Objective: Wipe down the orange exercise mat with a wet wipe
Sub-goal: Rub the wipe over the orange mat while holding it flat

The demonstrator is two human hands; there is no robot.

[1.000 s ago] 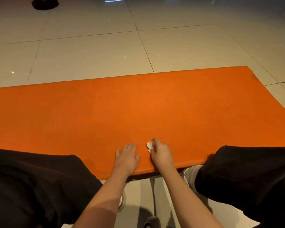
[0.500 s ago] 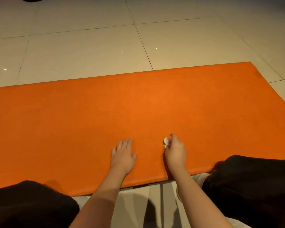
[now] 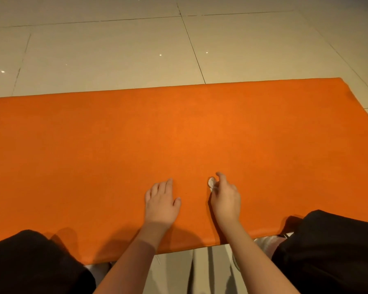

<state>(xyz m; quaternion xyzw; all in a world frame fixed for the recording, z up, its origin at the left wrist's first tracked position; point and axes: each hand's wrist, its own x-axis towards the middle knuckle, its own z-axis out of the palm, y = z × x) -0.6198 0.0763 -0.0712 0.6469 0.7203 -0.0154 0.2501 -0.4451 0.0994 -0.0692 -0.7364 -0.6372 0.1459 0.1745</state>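
Head view: I see the orange exercise mat (image 3: 200,134) spread flat across the tiled floor (image 3: 106,54), its near edge between my two knees (image 3: 30,262). My right hand (image 3: 225,198) rests on the mat, fingers curled and pinching a small wadded wet wipe (image 3: 211,182), which sticks out at the fingertips on the thumb side and touches the mat. My left hand (image 3: 160,203) lies palm-down just beside it, fingers straight and close together, thumb splayed.

One orange mat (image 3: 179,134), one white wipe (image 3: 211,181), two hands, the left hand (image 3: 160,201) and the right hand (image 3: 225,198), and two black-clad knees (image 3: 30,262).
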